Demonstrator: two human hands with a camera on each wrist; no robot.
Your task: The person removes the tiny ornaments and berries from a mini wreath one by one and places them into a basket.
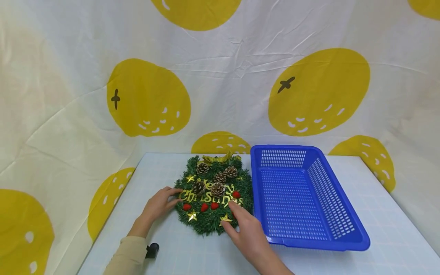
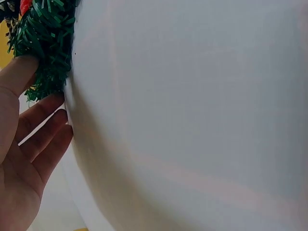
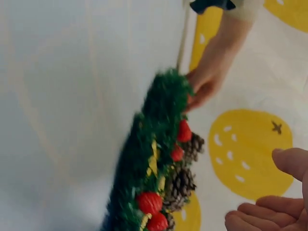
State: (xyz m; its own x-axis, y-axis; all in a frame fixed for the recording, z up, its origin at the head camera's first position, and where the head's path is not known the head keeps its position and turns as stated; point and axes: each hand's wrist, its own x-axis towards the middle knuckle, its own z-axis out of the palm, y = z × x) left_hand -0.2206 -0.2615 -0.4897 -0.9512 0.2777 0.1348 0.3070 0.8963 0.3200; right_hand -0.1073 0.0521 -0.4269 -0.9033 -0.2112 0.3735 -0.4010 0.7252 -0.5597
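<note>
A green Christmas wreath (image 1: pixel 203 224) lies flat on the table, trimmed with several pine cones (image 1: pixel 217 190), red berries (image 1: pixel 204 207), gold stars (image 1: pixel 192 216) and gold "Merry Christmas" lettering (image 1: pixel 187 196). At its far edge is a gold ribbon (image 1: pixel 220 158). My left hand (image 1: pixel 159 206) touches the wreath's left edge; in the left wrist view the thumb (image 2: pixel 24 72) rests on the greenery, while the other fingers stretch loosely beside its lower edge. Over the near right part hovers my right hand (image 1: pixel 248 233), thumb and fingers apart, holding nothing. The right wrist view shows a gap between it and the wreath.
Close to the wreath's right side stands a blue plastic basket (image 1: pixel 355 233) with perforated walls and nothing in it. A black device (image 1: pixel 152 250) sits at the left wrist. Behind the pale checked table (image 1: pixel 165 248) hangs a white curtain (image 1: pixel 220 95) with large yellow fruit prints.
</note>
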